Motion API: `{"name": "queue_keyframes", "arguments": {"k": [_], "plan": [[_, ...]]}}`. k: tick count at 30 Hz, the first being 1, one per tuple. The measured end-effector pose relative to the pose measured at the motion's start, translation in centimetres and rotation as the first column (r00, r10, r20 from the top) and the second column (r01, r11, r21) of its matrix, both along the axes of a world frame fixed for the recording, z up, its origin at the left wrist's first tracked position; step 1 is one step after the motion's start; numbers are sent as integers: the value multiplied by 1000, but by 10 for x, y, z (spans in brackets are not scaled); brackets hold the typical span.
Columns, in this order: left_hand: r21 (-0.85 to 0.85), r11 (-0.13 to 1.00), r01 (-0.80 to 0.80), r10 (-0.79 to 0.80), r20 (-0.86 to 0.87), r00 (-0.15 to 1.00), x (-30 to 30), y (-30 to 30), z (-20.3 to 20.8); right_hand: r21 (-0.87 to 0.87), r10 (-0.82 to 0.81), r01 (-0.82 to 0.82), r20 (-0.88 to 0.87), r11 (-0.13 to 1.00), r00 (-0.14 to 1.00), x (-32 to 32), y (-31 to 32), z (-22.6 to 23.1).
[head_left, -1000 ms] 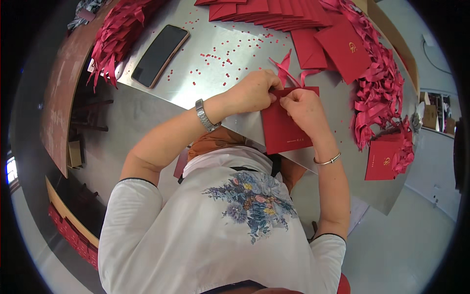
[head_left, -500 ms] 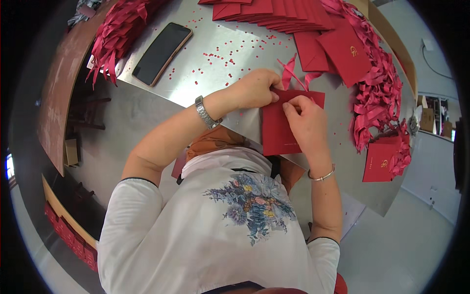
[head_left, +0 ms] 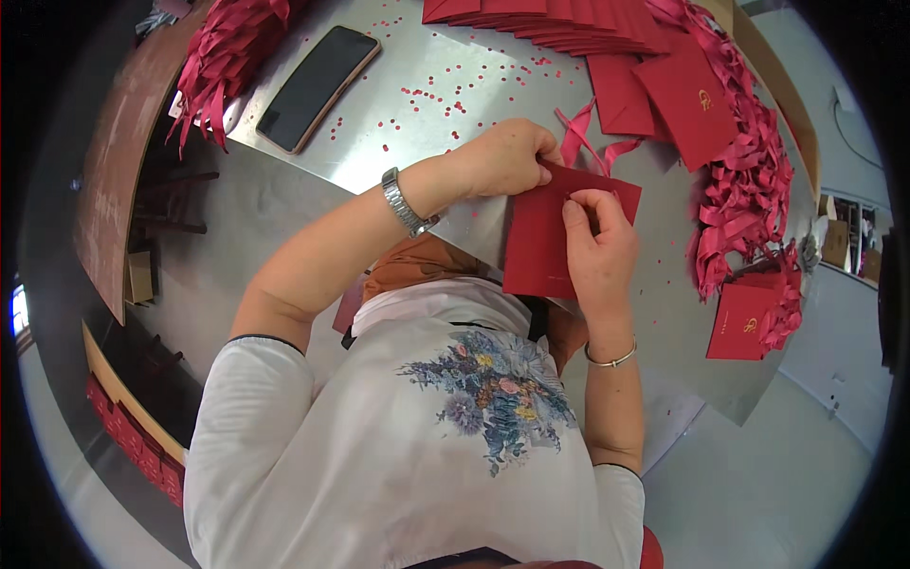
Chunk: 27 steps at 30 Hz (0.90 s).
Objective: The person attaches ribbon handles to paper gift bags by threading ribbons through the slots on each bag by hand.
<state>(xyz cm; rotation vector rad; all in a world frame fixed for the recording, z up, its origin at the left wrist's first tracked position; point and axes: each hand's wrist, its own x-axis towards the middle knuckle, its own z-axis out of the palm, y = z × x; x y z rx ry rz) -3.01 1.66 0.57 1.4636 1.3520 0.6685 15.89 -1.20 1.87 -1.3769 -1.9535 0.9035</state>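
Note:
A flat red paper bag lies at the table's front edge, close to my body. Pink-red ribbon sticks up in a loop from its top edge. My left hand grips the bag's upper left corner, thumb on the front, the other fingers mostly hidden behind. Over the upper right of the bag's face is my right hand, thumb and forefinger closed in a pinch. Whatever lies between those fingertips is too small to make out.
Red bags fan out in a stack at the far side. Heaped ribbons line the right, with another ribbon bundle at far left. A phone and scattered red paper dots lie on the metal table.
The right hand has drawn slightly down and away from the left hand along the bag's face. My left hand keeps its corner grip. The whole view has shifted a little.

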Motion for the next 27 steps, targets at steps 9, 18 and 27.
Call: {"name": "queue_keyframes", "arguments": {"k": [9, 18, 27], "plan": [[38, 992, 124, -125, 38, 991, -13, 2, -4, -90, -129, 121, -90, 989, 988, -13, 0, -5], [49, 992, 116, -117, 36, 992, -13, 2, -4, -39, -146, 143, -61, 989, 987, -19, 4, -12], [80, 989, 122, -124, 18, 992, -12, 0, -5, 79, -45, 36, 112, 996, 993, -21, 10, -6]]}}
